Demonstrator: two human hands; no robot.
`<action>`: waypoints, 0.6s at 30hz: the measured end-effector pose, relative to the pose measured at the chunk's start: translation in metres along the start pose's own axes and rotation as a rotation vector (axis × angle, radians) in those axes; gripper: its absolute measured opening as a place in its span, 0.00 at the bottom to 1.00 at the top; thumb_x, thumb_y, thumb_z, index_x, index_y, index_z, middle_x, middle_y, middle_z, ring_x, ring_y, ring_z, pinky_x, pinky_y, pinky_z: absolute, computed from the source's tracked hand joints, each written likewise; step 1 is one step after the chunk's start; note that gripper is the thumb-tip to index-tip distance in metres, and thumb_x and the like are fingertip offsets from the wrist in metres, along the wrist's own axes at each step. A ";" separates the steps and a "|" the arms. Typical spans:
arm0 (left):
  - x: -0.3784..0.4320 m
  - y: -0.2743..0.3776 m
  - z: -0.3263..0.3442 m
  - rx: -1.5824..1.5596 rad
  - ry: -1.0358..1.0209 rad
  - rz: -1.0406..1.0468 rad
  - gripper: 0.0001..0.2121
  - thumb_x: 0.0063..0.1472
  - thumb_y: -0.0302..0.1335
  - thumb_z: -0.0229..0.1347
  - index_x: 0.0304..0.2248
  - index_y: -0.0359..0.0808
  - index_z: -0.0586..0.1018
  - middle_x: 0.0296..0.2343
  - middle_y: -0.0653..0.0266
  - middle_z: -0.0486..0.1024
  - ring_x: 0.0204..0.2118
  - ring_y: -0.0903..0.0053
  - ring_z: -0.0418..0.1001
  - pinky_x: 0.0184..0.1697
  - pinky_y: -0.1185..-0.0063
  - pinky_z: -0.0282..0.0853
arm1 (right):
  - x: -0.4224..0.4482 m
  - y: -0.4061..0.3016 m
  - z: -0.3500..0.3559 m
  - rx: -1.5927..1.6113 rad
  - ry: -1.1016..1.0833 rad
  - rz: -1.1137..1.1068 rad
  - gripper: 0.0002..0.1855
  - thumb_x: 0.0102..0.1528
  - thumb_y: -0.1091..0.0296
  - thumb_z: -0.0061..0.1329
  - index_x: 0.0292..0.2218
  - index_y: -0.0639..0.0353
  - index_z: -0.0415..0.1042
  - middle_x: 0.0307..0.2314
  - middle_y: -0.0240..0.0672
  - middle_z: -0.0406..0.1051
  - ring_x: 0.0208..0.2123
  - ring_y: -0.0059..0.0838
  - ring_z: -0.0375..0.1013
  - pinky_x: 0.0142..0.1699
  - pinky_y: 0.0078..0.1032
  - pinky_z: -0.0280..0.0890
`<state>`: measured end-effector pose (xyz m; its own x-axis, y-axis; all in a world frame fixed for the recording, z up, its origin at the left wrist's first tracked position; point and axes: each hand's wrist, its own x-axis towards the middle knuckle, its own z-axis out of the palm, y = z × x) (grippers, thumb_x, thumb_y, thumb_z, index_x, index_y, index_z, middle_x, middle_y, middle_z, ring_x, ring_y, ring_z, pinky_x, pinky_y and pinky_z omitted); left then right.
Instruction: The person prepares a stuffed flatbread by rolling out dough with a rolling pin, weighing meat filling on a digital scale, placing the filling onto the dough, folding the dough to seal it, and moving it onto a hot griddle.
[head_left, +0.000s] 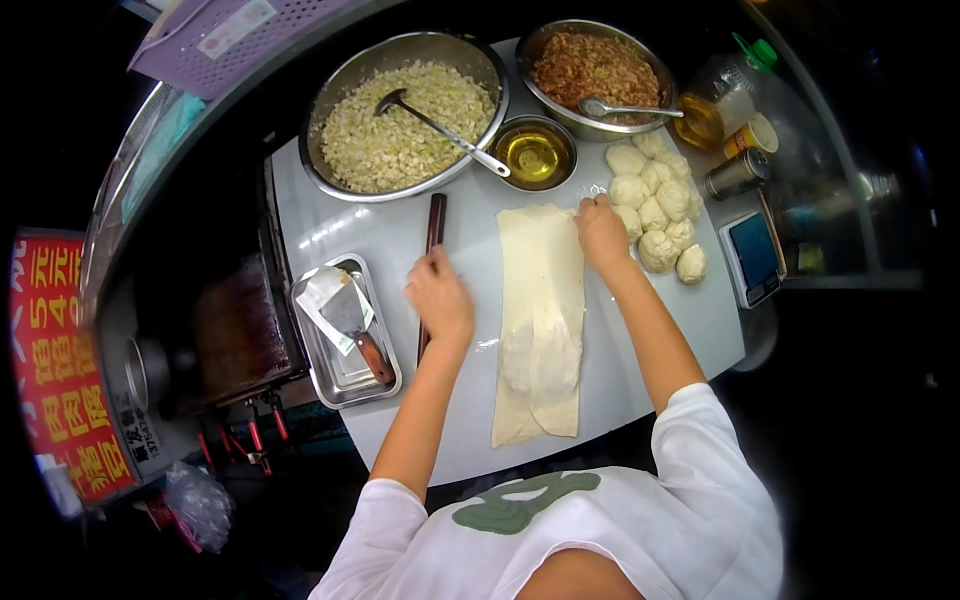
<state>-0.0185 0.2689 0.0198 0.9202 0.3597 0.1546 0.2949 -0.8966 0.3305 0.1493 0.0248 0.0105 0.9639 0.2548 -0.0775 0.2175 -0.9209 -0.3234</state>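
Note:
A long sheet of dough (541, 277) lies lengthwise before me, its near part folded over a pale filling that shows faintly through. My right hand (602, 232) is at the sheet's far right corner, fingers curled down; whether they pinch the dough is hidden. Just right of it sits a cluster of dough balls (651, 214). My left hand (441, 296), blurred, is over a dark wooden rolling pin (436, 217) left of the sheet. Its fingers overlap the pin, but a grip on it cannot be made out.
At the back stand a steel bowl of chopped pale filling (405, 142) with a ladle, a bowl of oil (534, 154) and a bowl of minced meat (592, 71) with a spoon. A steel tray (352, 382) holds a scraper (360, 337). A digital scale (754, 255) and an oil bottle (720, 105) stand right.

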 end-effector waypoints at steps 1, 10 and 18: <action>0.008 0.012 0.009 -0.033 0.027 0.085 0.20 0.64 0.26 0.60 0.54 0.28 0.76 0.46 0.47 0.75 0.50 0.52 0.73 0.53 0.58 0.68 | 0.002 0.001 -0.001 0.034 0.011 0.006 0.13 0.58 0.70 0.55 0.42 0.70 0.75 0.43 0.55 0.73 0.39 0.56 0.79 0.45 0.46 0.75; 0.120 0.055 0.066 -0.309 -0.357 -0.123 0.16 0.52 0.32 0.72 0.38 0.36 0.83 0.37 0.53 0.83 0.42 0.56 0.81 0.48 0.63 0.76 | 0.026 -0.002 -0.003 0.180 -0.180 0.114 0.15 0.50 0.67 0.64 0.37 0.64 0.79 0.33 0.49 0.81 0.38 0.50 0.81 0.45 0.41 0.75; 0.135 0.045 0.054 -0.682 -0.529 0.055 0.08 0.58 0.27 0.69 0.33 0.35 0.81 0.26 0.64 0.83 0.28 0.78 0.79 0.34 0.77 0.74 | 0.010 0.016 0.005 0.721 -0.086 0.117 0.07 0.57 0.72 0.61 0.38 0.61 0.80 0.32 0.41 0.83 0.34 0.33 0.81 0.42 0.31 0.73</action>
<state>0.1331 0.2635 0.0051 0.9775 0.0011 -0.2108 0.1834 -0.4974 0.8479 0.1613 0.0139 0.0001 0.9527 0.2160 -0.2138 -0.0699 -0.5288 -0.8458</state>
